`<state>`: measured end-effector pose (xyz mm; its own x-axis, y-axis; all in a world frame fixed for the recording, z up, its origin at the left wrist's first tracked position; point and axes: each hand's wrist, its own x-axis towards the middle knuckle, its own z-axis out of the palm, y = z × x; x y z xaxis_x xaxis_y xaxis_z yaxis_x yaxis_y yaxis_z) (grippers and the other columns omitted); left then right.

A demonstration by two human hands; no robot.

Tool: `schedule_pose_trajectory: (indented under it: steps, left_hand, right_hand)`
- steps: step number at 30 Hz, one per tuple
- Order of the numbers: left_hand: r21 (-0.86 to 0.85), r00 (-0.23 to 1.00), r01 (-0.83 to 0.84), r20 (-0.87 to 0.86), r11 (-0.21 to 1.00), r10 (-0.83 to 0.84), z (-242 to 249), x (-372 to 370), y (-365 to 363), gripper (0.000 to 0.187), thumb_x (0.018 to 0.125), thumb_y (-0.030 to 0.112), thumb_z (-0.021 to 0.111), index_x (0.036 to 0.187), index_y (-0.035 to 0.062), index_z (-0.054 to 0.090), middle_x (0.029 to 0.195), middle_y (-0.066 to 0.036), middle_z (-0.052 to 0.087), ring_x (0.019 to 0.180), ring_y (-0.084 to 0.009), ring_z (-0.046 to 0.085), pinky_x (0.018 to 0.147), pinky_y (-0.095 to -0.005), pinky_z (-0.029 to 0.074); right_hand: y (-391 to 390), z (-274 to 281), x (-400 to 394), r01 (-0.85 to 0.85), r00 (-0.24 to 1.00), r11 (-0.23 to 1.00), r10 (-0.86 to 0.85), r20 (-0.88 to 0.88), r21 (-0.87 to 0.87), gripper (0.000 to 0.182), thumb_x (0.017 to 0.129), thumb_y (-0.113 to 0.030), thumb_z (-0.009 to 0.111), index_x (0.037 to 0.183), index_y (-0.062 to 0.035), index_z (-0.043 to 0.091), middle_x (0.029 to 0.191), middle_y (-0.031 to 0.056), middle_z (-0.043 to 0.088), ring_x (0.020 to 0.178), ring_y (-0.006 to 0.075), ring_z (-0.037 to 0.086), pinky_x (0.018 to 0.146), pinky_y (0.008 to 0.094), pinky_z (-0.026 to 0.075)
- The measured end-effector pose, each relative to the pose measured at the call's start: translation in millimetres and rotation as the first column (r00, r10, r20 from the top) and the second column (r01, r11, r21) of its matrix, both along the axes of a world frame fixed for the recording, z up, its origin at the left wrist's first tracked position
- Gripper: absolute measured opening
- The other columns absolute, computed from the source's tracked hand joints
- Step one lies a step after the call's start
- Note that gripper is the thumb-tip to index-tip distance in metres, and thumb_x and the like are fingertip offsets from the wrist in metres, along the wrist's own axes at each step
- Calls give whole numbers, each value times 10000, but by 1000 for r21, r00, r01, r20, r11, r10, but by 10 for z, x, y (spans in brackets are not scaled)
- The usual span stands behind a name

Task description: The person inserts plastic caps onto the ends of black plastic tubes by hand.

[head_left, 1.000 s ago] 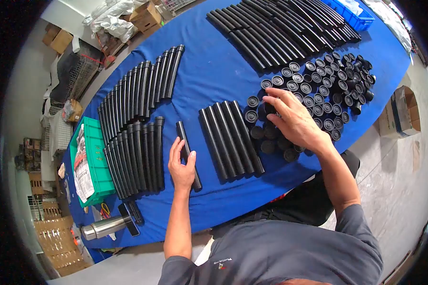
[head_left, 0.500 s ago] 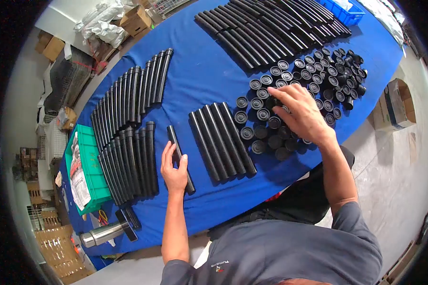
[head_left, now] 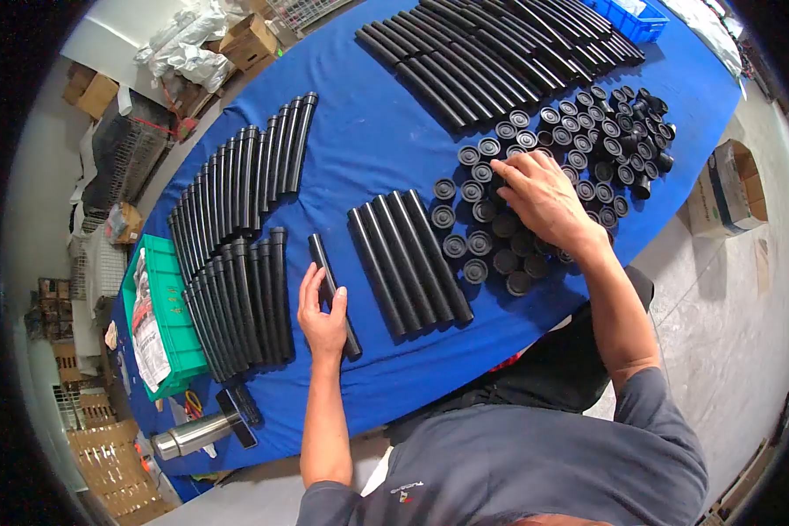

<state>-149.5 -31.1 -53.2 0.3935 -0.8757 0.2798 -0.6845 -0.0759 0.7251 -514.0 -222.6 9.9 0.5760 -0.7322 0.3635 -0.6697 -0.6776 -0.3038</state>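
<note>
My left hand (head_left: 323, 316) lies over a single black tube (head_left: 351, 340) on the blue cloth, its fingers and thumb apart on either side. Over the left part of a spread of round black caps (head_left: 581, 143) is my right hand (head_left: 543, 197), fingers bent downward; whether a cap is between the fingertips is hidden. Between the hands lies a row of several black tubes (head_left: 408, 263). Farther left, black tubes with wider capped ends (head_left: 250, 175) are laid out in two rows.
Many plain black tubes (head_left: 491, 66) lie at the far side, near a blue crate (head_left: 644, 26). At the left edge are a green crate (head_left: 175, 329), a steel flask (head_left: 193, 434) and a phone (head_left: 237, 419). A cardboard box (head_left: 728, 197) stands on the floor at right.
My right hand has shifted slightly among the caps, with its fingers more bent. My left hand remains at the single tube.
</note>
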Motion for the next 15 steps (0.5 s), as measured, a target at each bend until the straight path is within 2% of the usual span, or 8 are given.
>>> schedule_pose_trajectory:
  steps: [4,7,10,13,14,15]
  left_hand:
    - [-4,1000,-2,9,1000,2,30,-16,-16,442,861,92,736,1282,-11,646,1435,-207,566,1300,-319,581,1078,-397,468]
    - [7,1000,-13,21,1000,13,35,-24,-12,446,862,99,742,1283,-13,645,1431,-205,569,1298,-320,582,1076,-396,470]
    - [4,1000,-4,20,1000,4,32,-24,-14,446,865,106,742,1282,-17,643,1442,-207,561,1294,-321,586,1069,-395,475]
    - [-21,1000,-12,11,1000,12,-35,-1,-9,507,852,129,769,1312,-18,616,1398,-202,581,1270,-327,586,1065,-404,473]
    - [-32,1000,-18,7,999,18,-49,12,-9,538,844,141,783,1326,-19,604,1374,-199,593,1260,-329,585,1063,-408,471]
    - [-27,995,-57,77,998,59,-37,5,-9,584,829,158,802,1343,-18,588,1330,-192,604,1238,-329,580,1056,-415,466]
  right_hand:
    - [25,35,23,-5,1000,1000,5,1,-14,359,921,-176,672,1246,-26,638,1154,121,651,1121,307,589,1003,423,457]
    - [-5,1,3,-3,1000,999,4,19,-33,347,942,-168,643,1251,-12,629,1159,132,662,1129,308,593,1011,431,455]
    - [-43,-23,-32,-8,994,999,12,108,-41,337,965,-173,611,1253,2,621,1156,144,671,1135,311,597,1018,438,452]
    - [-68,-40,-54,54,978,990,-26,209,-130,327,955,-121,620,1261,-6,616,1154,152,670,1119,313,607,984,430,473]
    - [-54,-2,-59,87,954,985,-39,298,-149,310,940,-89,630,1239,-8,626,1129,152,675,1081,316,620,948,425,489]
    - [-19,94,-48,120,922,979,-48,384,-165,295,925,-56,641,1217,-10,635,1104,152,680,1044,319,633,913,421,504]
